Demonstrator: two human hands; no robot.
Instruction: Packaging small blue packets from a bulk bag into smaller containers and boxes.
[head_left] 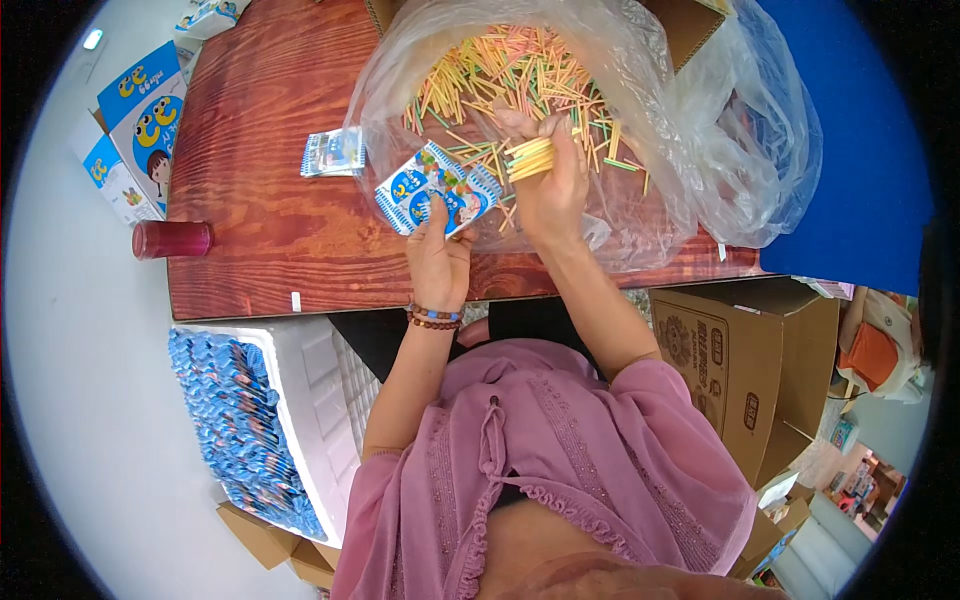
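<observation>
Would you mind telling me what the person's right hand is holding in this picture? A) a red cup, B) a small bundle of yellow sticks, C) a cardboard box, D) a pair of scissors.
B: the right hand grips a small bundle of yellow sticks at the mouth of the clear plastic bag full of coloured sticks, while the left hand holds small blue-and-white packets.

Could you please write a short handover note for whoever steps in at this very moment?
Left hand: holds small blue-and-white packets, fanned out.
Right hand: grip closed on a bundle of yellow sticks, at the mouth of the clear bag of coloured sticks on the wooden table.
One packet lies on the table.
Done: white tray, lower left, holds rows of blue packets.
Left: the many sticks in the bag.
</observation>
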